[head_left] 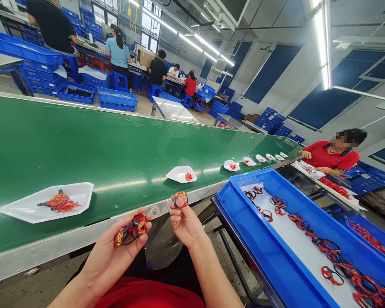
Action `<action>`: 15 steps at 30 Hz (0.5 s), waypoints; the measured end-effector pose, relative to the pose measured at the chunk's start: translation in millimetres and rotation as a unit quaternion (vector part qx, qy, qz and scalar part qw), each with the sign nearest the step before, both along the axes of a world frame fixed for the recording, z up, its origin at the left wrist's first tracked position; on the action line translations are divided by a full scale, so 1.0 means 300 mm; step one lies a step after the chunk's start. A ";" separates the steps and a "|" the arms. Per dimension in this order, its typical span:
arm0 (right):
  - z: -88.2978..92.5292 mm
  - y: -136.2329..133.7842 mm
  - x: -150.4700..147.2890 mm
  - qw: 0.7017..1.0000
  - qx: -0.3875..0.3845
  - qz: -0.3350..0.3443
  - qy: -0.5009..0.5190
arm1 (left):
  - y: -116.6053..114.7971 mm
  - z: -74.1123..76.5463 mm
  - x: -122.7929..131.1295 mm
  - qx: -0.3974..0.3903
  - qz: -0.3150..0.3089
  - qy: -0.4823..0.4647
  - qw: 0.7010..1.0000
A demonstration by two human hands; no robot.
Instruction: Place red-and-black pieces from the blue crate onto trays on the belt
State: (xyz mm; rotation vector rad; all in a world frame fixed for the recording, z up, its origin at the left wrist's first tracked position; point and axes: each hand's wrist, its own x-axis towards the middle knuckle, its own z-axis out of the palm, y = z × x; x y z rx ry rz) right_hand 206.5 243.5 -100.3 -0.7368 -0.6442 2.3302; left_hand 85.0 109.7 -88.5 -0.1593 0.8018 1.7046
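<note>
Left hand (111, 256) cupped, fingers curled around a tangle of red-orange and blue cords (130, 230); right hand (186, 224) pinching a small orange-and-blue loop (181, 200) between thumb and fingertips, both held just off the steel edge of a green conveyor belt (115, 141). On the belt, eight white trays (46, 202) in a row, each bearing red-orange pieces. At right, a long blue plastic tray (259, 265) lined with white paper (295, 231), more than a dozen red-and-blue loops strewn along it. Beyond, a co-worker in a red shirt (330, 156) at a strip of red pieces (333, 187); further back, five more people among stacked blue crates (41, 72).
</note>
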 end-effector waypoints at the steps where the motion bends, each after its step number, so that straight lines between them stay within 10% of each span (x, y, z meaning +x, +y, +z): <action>1: 0.003 0.022 -0.008 0.997 0.063 -0.019 -0.039 | 0.003 0.004 -0.002 0.000 0.004 -0.013 1.000; 10: 0.115 0.225 -0.054 0.745 0.545 -0.131 -0.362 | 0.013 0.025 -0.006 0.062 0.023 -0.116 0.991; 15: 0.129 -0.013 -0.016 0.736 0.592 -0.004 -0.327 | 0.019 0.010 0.004 0.075 0.010 -0.097 0.992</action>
